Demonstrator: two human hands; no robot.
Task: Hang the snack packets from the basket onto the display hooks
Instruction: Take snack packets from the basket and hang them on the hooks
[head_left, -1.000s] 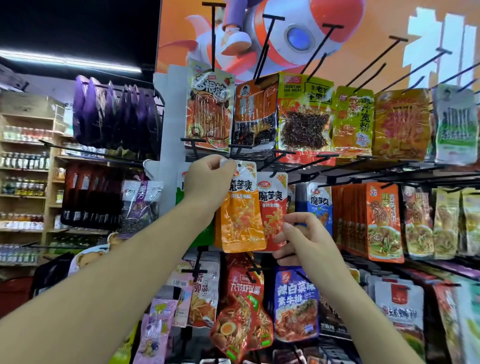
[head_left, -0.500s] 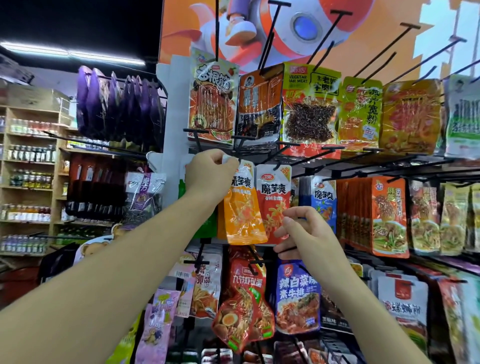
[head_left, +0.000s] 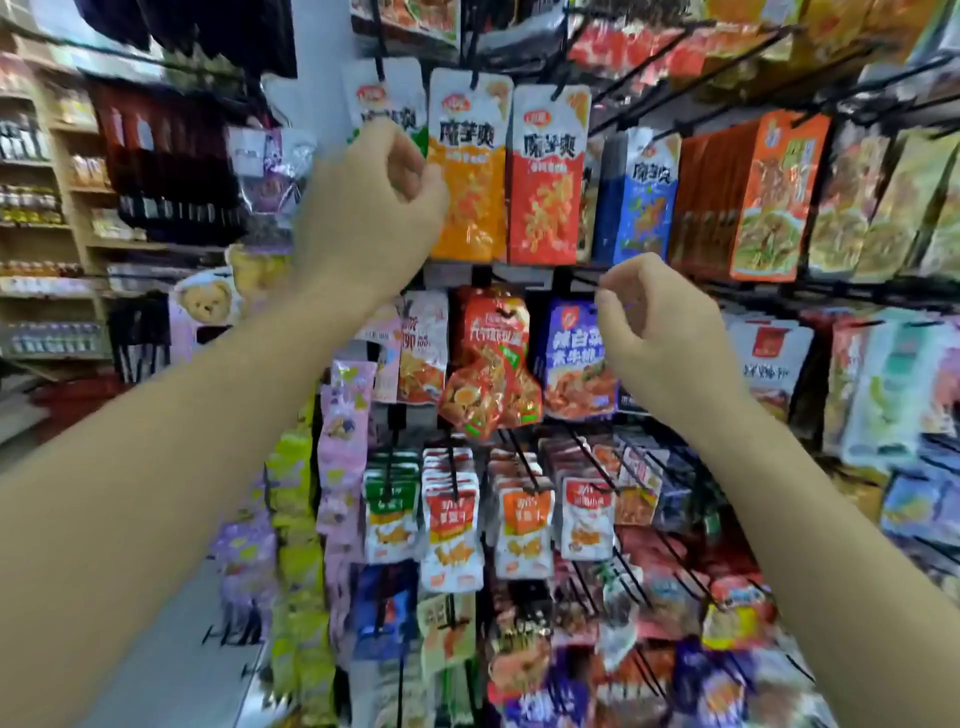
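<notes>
In the head view, a shiny orange plastic snack packet (head_left: 467, 171) is seen hung on a thin black wire hook (head_left: 474, 79) in the upper row. The left hand (head_left: 371, 208) is held at its left edge, fingers loosely curled, nothing gripped. The right hand (head_left: 660, 332) is held lower, fingers curled. Whether something is pinched cannot be told.

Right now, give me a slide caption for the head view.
Left hand and right hand, fingers curled, raised before the hanging orange packet.
</notes>
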